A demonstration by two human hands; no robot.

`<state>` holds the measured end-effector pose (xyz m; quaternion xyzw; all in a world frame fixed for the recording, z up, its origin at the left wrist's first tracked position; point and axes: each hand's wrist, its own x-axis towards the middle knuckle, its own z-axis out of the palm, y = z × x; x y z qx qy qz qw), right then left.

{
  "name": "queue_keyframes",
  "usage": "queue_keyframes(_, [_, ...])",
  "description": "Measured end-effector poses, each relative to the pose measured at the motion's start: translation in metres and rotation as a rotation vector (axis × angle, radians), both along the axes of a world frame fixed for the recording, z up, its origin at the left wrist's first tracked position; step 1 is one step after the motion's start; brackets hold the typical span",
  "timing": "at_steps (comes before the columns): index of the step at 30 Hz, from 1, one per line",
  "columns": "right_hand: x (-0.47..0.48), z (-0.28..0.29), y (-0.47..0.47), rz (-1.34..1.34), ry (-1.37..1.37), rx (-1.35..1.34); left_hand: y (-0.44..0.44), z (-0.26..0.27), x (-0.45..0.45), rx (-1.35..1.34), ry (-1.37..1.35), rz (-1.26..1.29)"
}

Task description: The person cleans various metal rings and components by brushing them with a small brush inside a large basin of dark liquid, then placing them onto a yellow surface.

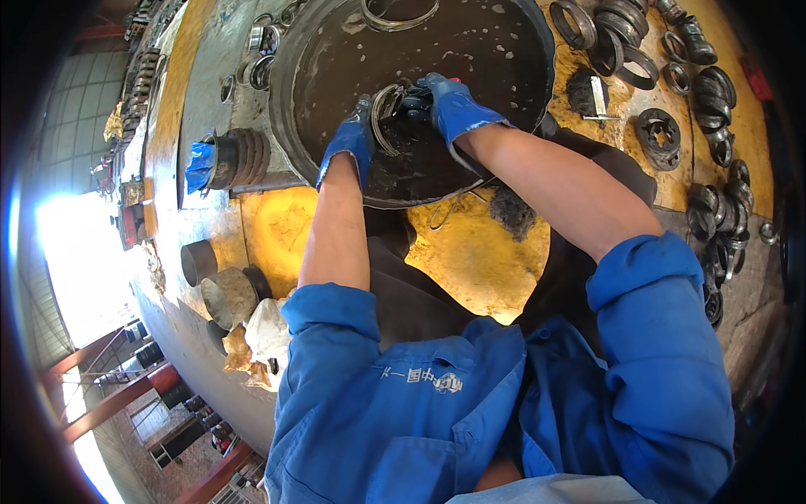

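Note:
A wide metal tub point(286, 82) of dark, murky liquid stands before me. Over it, my left hand point(354, 135), in a blue rubber glove, grips the left side of a metal ring point(385, 120). My right hand point(450, 104), gloved alike, is closed on a dark object point(415, 102) at the ring's right side; a bit of red shows by its fingers, and its kind is hard to tell. A larger metal ring point(400, 24) lies at the tub's far side, partly out of the picture.
Many dark metal rings point(711, 104) lie in rows at the right, near a slotted metal disc point(659, 138) and a caliper-like metal tool point(598, 101). At the left lie a stack of ribbed rings point(249, 157) and open metal cylinders point(230, 296). A bent wire point(444, 215) lies below the tub.

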<state>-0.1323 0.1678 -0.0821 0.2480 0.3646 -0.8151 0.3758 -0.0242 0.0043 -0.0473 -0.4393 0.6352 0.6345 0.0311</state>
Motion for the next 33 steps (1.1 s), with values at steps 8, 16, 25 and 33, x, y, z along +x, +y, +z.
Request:
queue_keyframes(8, [-0.003, -0.009, -0.010, 0.013, 0.045, 0.087, 0.005, 0.007, -0.003, -0.362, -0.203, -0.261])
queue_keyframes(16, [0.006, -0.001, -0.008, 0.188, 0.070, -0.065, -0.025, -0.025, -0.003, -0.568, -0.331, -0.415])
queue_keyframes(25, [-0.018, 0.006, 0.016, 0.870, 0.583, 0.080, 0.029, 0.031, -0.010, -0.449, -0.187, -0.379])
queue_keyframes(33, [-0.023, 0.031, 0.016, 1.467, 1.365, 0.430, 0.048, 0.036, 0.003, -0.289, 0.169, -0.150])
